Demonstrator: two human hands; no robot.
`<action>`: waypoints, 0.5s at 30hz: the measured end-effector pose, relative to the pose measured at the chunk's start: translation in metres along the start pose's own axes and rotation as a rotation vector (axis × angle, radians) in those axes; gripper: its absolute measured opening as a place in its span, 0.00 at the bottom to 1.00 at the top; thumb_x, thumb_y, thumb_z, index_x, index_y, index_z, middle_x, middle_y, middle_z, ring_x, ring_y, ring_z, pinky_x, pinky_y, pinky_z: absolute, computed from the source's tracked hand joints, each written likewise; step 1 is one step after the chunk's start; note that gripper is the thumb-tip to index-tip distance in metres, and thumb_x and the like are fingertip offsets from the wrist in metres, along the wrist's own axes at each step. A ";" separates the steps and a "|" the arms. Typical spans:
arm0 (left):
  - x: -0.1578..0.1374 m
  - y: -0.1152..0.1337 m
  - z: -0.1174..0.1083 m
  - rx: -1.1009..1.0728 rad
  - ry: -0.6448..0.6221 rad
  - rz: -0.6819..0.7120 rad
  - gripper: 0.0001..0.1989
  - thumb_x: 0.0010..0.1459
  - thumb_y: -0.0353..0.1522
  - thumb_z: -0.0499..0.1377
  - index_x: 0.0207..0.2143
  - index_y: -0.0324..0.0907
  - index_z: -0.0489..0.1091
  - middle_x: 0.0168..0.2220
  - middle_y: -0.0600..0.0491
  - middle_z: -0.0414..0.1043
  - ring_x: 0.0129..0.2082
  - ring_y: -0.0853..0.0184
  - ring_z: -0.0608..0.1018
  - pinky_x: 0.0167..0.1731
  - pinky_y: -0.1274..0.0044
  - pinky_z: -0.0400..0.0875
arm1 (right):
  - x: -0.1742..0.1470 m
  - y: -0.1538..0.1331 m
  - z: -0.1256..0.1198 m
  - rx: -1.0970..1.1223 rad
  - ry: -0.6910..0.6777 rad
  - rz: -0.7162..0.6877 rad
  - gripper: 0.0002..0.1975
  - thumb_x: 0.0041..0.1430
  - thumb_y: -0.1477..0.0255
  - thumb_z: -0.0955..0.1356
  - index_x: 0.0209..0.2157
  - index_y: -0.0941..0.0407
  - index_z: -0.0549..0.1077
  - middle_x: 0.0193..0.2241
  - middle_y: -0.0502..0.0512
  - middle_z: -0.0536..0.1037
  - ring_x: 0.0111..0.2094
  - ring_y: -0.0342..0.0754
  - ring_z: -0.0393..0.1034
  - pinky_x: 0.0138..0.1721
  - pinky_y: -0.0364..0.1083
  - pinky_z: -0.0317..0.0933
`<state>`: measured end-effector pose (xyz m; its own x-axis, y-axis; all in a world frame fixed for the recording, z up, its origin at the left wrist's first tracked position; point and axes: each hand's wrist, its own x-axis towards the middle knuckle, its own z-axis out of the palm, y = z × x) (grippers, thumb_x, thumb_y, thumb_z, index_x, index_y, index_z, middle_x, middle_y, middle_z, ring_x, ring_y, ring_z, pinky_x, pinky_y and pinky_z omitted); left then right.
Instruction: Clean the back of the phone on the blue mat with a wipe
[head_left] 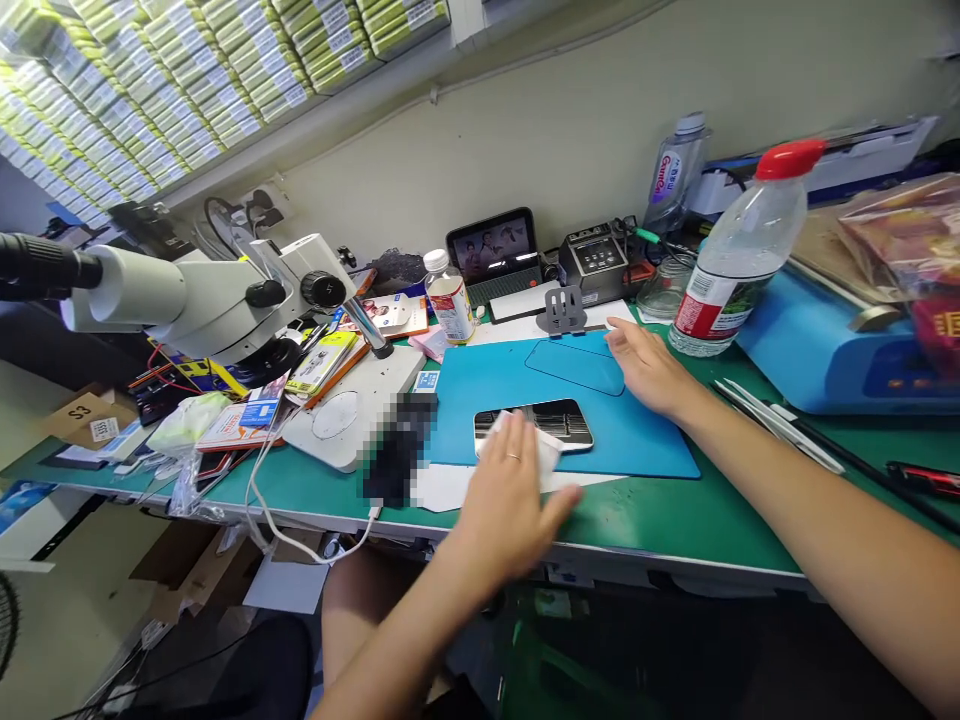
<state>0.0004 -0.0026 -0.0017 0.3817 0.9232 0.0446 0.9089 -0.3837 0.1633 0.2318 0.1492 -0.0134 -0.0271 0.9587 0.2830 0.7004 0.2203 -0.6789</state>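
Centrally in the frame, a smartphone (pixel 540 422) lies flat on the blue work mat (pixel 645 440), which covers part of the green tabletop (pixel 675 520). The left hand (pixel 506 495) rests over the phone's left end with a white wipe (pixel 544 452) pressed beneath its fingers (pixel 517 430); the fingers are extended and nearly flat, bearing down on the wipe instead of curling around it. This flat posture suits rubbing the phone's surface, and the mat gives the phone a soft, non-slip bed.

The right hand (pixel 649 365) lies palm down on the mat's upper right part, fingers spread and holding nothing; it appears to brace the mat, though that is a judgement.

At the left of the frame a stereo microscope (pixel 202 295) stands on its white base (pixel 352 410), swung clear of the mat. A clear water bottle with a red cap (pixel 739 255) stands just right of the right hand. A small white bottle (pixel 448 297), a tablet showing video (pixel 493 245) and a soldering station (pixel 595 262) line the wall behind the mat, within reach but off the work area.
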 end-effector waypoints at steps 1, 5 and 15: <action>0.005 -0.011 -0.001 0.031 0.003 -0.055 0.42 0.71 0.52 0.39 0.69 0.23 0.48 0.72 0.32 0.40 0.72 0.50 0.45 0.70 0.61 0.48 | 0.000 -0.001 0.000 -0.005 0.002 -0.003 0.41 0.64 0.41 0.48 0.65 0.52 0.64 0.62 0.64 0.72 0.65 0.68 0.59 0.63 0.67 0.56; 0.032 -0.024 0.000 0.070 -0.001 -0.142 0.43 0.71 0.52 0.40 0.69 0.21 0.48 0.71 0.29 0.40 0.72 0.49 0.45 0.69 0.60 0.48 | 0.000 -0.002 -0.001 -0.038 -0.019 0.023 0.42 0.64 0.42 0.47 0.66 0.53 0.63 0.65 0.64 0.68 0.67 0.67 0.56 0.64 0.66 0.55; 0.039 0.049 0.010 -0.042 0.066 0.038 0.47 0.68 0.56 0.39 0.69 0.21 0.48 0.72 0.31 0.41 0.72 0.48 0.45 0.70 0.60 0.48 | 0.004 -0.002 0.000 -0.047 -0.003 -0.006 0.41 0.65 0.44 0.47 0.64 0.53 0.63 0.59 0.65 0.74 0.64 0.68 0.61 0.64 0.68 0.55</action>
<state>0.0618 0.0142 -0.0017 0.4025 0.9081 0.1157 0.8857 -0.4183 0.2016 0.2305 0.1528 -0.0110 -0.0336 0.9578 0.2854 0.7331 0.2177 -0.6444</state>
